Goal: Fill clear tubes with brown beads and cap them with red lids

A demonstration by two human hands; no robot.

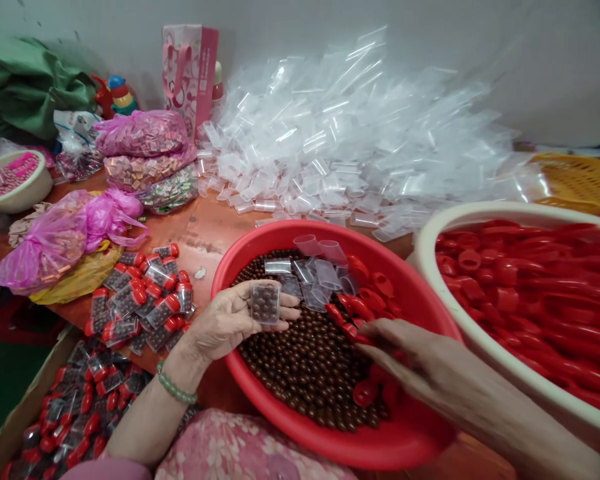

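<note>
Print on the pink gift bag [183,70]: a small pale block on its side, too small to read. Surface is a worn orange-red tabletop [200,233], scuffed, against a plain grey wall [440,33]. Big pile of clear plastic containers [350,147] along the wall; yellow plastic basket [580,177] at far right, green cloth [25,87] far left.

Left hand [225,323]: thumb and fingers closed around a clear container [265,303] filled with brown balls, held over the left side of the red basin [350,453]. Right hand [410,353]: fingers nearly together at red caps [363,307] inside the same basin; can't tell if one is gripped. Loose brown balls [310,373] below. Cream tub [430,247] of red parts just right; capped containers [145,293] heaped left.
</note>
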